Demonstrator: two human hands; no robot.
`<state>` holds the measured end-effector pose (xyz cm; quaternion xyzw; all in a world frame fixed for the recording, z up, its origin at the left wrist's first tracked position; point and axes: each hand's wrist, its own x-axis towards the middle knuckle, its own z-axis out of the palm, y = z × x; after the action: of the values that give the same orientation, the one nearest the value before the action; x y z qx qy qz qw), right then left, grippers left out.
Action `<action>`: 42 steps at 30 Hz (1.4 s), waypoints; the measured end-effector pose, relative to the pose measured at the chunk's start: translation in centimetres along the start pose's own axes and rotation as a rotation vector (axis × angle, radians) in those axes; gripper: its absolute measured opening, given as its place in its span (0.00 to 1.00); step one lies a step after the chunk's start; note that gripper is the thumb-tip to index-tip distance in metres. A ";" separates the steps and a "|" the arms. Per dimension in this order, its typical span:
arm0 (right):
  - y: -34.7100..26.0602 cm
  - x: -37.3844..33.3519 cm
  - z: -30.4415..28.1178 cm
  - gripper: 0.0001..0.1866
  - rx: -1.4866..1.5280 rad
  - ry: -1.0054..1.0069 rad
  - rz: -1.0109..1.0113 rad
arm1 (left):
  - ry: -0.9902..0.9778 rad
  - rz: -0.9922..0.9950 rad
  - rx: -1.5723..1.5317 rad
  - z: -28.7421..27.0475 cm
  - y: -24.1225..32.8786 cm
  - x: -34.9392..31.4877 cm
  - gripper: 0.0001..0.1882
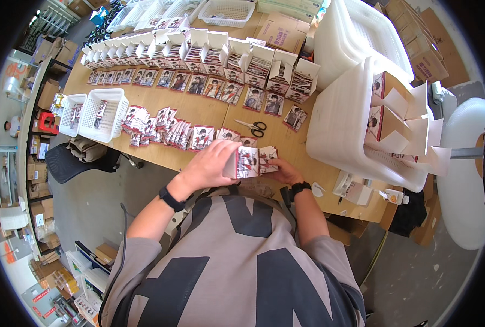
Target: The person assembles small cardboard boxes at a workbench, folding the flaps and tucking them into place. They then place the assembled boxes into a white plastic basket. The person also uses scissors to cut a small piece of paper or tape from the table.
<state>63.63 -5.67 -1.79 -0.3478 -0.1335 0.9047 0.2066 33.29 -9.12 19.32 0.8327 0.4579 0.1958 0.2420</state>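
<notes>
Close to my body at the table's near edge, my left hand is wrapped round a small printed carton with a red edge and a drawn figure. Beside it my right hand grips a stack of illustrated packets, right against the carton; part of its fingers is hidden behind them. Just beyond my hands lies a spread pile of similar packets. Black-handled scissors rest on the wooden table, and a single packet lies to their right.
Open cartons filled with packets form a long row across the table, with single packets laid out before them. White baskets stand at the left. At the right, a large white bin holds open cartons. A cardboard box sits behind.
</notes>
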 end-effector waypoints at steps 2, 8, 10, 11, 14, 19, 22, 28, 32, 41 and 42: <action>-1.1 -0.7 0.0 0.28 -0.054 0.033 0.027 | 0.036 -0.057 -0.007 -1.4 -0.2 -0.9 0.48; -5.8 -0.6 -1.4 0.31 -0.630 0.173 0.224 | 0.110 -0.115 -0.004 -5.8 -0.3 -2.8 0.54; -5.8 0.1 -1.1 0.32 -0.558 0.173 0.168 | 0.147 -0.135 -0.034 -6.9 -0.3 -2.8 0.55; -5.8 0.2 -1.0 0.32 -0.525 0.173 0.142 | 0.169 -0.145 -0.051 -7.2 -0.5 -2.9 0.56; -5.5 0.2 -1.1 0.40 -0.807 0.315 0.024 | 0.234 -0.257 -0.216 -7.4 -1.9 -3.2 0.55; -3.1 -2.1 -1.6 0.41 -1.223 0.562 -0.297 | 0.328 -0.284 -0.601 -6.5 -2.6 -2.8 0.53; -5.0 -8.0 7.5 0.37 -0.795 0.357 -0.258 | 0.383 -0.201 -0.773 -6.0 -1.2 -1.9 0.53; -4.3 -17.4 19.2 0.50 -0.345 -0.039 -0.731 | 0.062 -0.035 -1.027 -3.7 4.1 2.0 0.60; -5.1 -21.5 21.4 0.67 -0.564 0.225 -0.964 | -0.033 0.399 -0.509 -2.6 8.7 6.7 0.60; -11.1 -38.3 14.2 0.38 -0.821 1.145 -1.098 | -0.147 0.582 -0.518 -1.0 15.7 14.1 0.51; -12.8 -38.8 13.3 0.33 -0.886 1.149 -1.146 | -0.157 0.566 -0.520 -1.0 15.6 13.9 0.50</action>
<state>84.19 -13.78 35.06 -0.6712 -0.4961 0.2191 0.5054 50.15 -4.16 30.67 0.8496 0.1252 0.2998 0.4155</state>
